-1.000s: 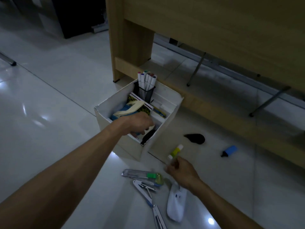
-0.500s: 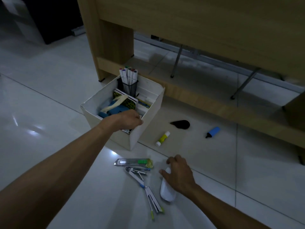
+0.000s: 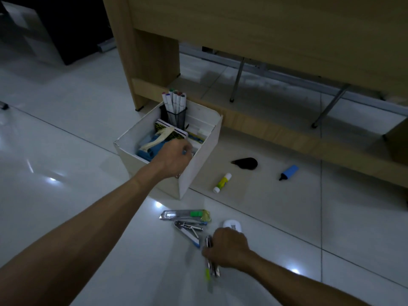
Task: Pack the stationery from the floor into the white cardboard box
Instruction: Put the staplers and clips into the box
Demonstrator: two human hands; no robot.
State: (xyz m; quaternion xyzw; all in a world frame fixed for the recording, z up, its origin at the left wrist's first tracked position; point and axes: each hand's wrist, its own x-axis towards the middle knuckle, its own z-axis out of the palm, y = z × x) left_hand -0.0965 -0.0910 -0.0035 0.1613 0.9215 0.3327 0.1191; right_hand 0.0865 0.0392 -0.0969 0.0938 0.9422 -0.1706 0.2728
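**A:** Where is your left hand [image 3: 174, 157] going?

**B:** It is reaching into the white cardboard box [image 3: 198, 164] on the floor [image 3: 66, 151]. Your fingers are curling down inside, near the front wall. I cannot tell if they are holding anything.

**A:** What is sitting in the box?

**B:** A black mesh cup [image 3: 176, 118] full of white markers [image 3: 174, 101] is standing at the back. A stripy notebook [image 3: 174, 132] and something blue [image 3: 146, 152] are lying in the middle.

**A:** And your right hand [image 3: 227, 248]?

**B:** You are gripping a long thin tool [image 3: 209, 261] with a yellow-green end. Your fingers are wrapping round it. It is blurry, so I cannot tell what it is.

**A:** What is lying close by?

**B:** A white mouse-shaped thing [image 3: 233, 225] is peeking out just behind your right hand. A stapler [image 3: 189, 231] is lying to the left of it, with a box cutter [image 3: 183, 214] just behind that.

**A:** Anything farther off?

**B:** A glue stick [image 3: 222, 183] is lying right of the box. A black thing [image 3: 245, 163] and a blue highlighter [image 3: 289, 172] are lying farther right, near the wooden table [image 3: 265, 29].
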